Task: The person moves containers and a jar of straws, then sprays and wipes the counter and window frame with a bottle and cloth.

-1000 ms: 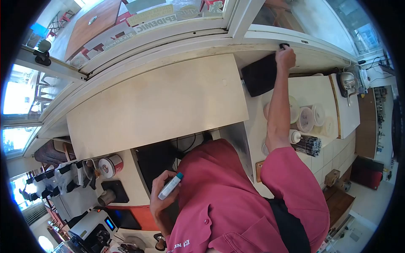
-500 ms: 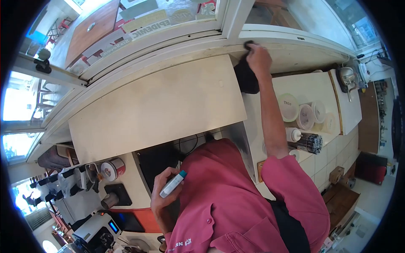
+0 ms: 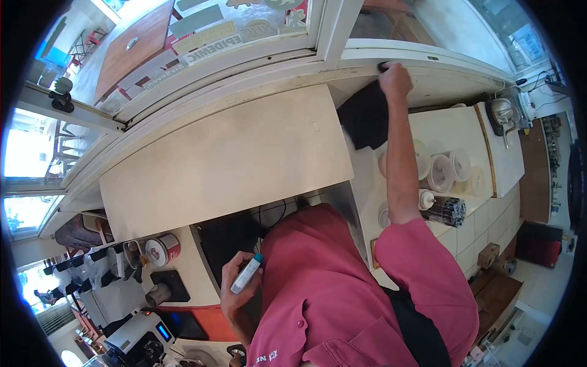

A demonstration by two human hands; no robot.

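My right hand [image 3: 396,81] is closed on a black cloth [image 3: 365,116] by the window ledge, above the right end of the pale counter [image 3: 226,159]. The cloth hangs down from my fingers, spread wide toward the counter's right edge. Close to my body, at the lower middle, my left hand [image 3: 235,284] grips a small white bottle with a teal cap [image 3: 247,273], its cap pointing up and right.
Lidded tubs [image 3: 441,172], a white squeeze bottle [image 3: 426,199] and a bundle of dark straws [image 3: 449,211] stand right of my forearm. A round tin [image 3: 162,249] and a metal cup [image 3: 159,294] are at lower left. The window frame [image 3: 244,67] runs behind the counter.
My right hand has moved right along the ledge with the black cloth, which is now spread wider. My left hand has shifted slightly, still holding the bottle.
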